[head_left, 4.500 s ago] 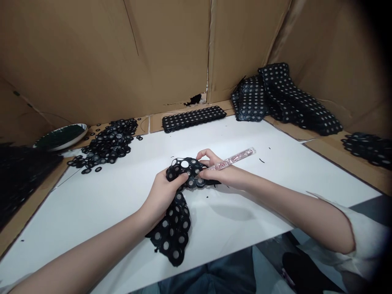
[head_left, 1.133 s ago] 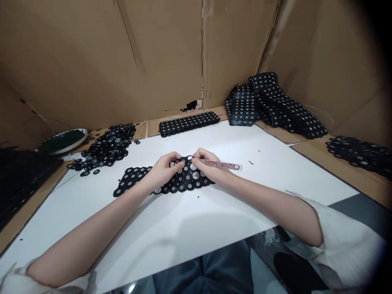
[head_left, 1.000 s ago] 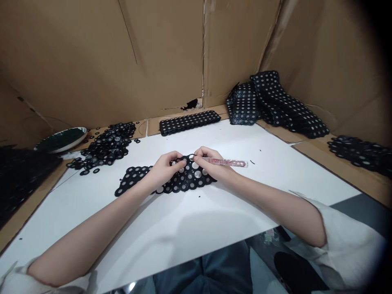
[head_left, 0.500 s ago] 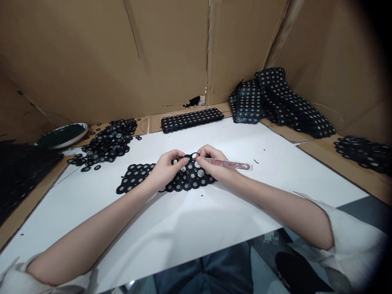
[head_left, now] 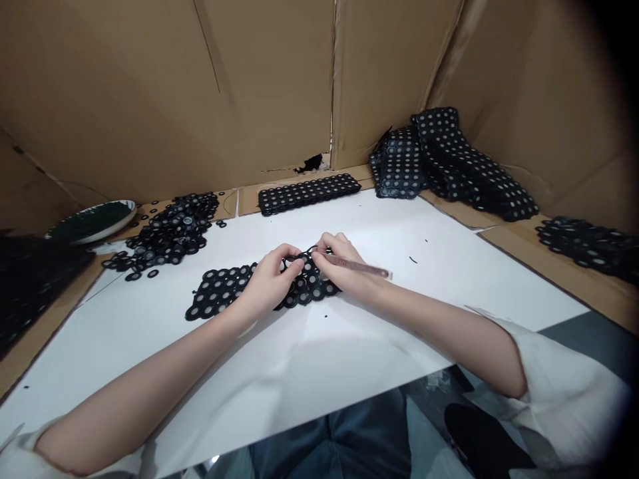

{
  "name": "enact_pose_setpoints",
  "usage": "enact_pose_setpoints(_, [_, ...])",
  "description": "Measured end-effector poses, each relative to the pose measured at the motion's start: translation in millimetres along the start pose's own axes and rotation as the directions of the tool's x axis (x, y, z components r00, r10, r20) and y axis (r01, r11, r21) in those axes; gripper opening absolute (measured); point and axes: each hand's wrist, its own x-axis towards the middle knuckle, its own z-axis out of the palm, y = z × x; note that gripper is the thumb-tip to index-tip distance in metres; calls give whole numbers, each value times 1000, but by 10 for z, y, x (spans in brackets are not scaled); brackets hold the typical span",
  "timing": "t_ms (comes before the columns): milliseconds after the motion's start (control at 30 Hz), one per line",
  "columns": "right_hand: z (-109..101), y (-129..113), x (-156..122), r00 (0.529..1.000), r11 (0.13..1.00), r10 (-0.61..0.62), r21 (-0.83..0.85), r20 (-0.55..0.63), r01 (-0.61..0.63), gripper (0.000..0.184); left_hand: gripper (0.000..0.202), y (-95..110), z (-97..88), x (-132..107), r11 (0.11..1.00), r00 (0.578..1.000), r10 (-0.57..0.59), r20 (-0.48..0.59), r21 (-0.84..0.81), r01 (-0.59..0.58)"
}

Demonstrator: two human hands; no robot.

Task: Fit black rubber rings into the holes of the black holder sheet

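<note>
– How many?
– 1 left hand (head_left: 269, 279), 1 right hand (head_left: 347, 277), 1 held strip (head_left: 222, 289), 1 reddish stick (head_left: 369, 268), 1 plate (head_left: 120, 225). Too many loose rings (head_left: 174, 229) to count.
– And the strip?
– Black and bumpy, with pale round dots. On the white surface (head_left: 299, 372).
– Hands?
– Left: pinched closed on the strip. Right: curled round the stick.

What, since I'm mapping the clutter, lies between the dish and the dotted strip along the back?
In the head view, a heap of loose black rings lies between the dish and the strip.
</note>
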Motion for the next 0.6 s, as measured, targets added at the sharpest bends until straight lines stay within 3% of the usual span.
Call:
enact_pose_setpoints(100, [-48, 33, 36, 990, 979, 105, 167, 90, -119, 18, 19, -47, 4, 26, 999, 999, -36, -26, -10, 36])
enact_pose_setpoints(233, [-105, 41, 63, 971, 944, 85, 295, 225, -151, 20, 17, -84, 7, 57, 996, 998, -49, -30, -76, 47])
enact_pose_setpoints(400, [-122, 32, 70, 953, 958, 80, 243, 291, -154, 21, 15, -86, 11, 73, 976, 994, -113, 6, -185, 112])
enact_pose_setpoints(600, [-119, 52, 57, 972, 983, 0, 180, 234, -44, 20, 23, -43, 38, 40, 979, 994, -110, -23, -177, 104])
